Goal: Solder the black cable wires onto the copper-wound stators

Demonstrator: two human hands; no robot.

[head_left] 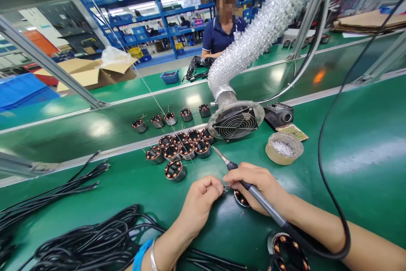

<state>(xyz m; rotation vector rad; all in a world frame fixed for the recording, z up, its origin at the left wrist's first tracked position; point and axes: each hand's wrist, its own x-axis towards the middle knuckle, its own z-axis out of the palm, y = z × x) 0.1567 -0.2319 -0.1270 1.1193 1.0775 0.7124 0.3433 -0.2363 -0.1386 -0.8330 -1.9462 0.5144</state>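
Observation:
My right hand (260, 184) is closed around a soldering iron (258, 197), its metal tip pointing up and left toward the grouped copper-wound stators (187, 150). My left hand (203, 195) is closed in a pinch, its fingertips close to those of my right hand. Something small and thin shows between the two hands, too small to make out. Partly hidden under my right hand lies a stator (241, 198). Another stator (290, 252) sits at the bottom edge, below my right forearm.
Black cables (91, 237) lie at the lower left. A fume extractor fan (236, 123) hangs ahead, beside a round tub (283, 148) and a dark iron stand (279, 114). The iron's cord loops on the right. Across the bench is a person (223, 34).

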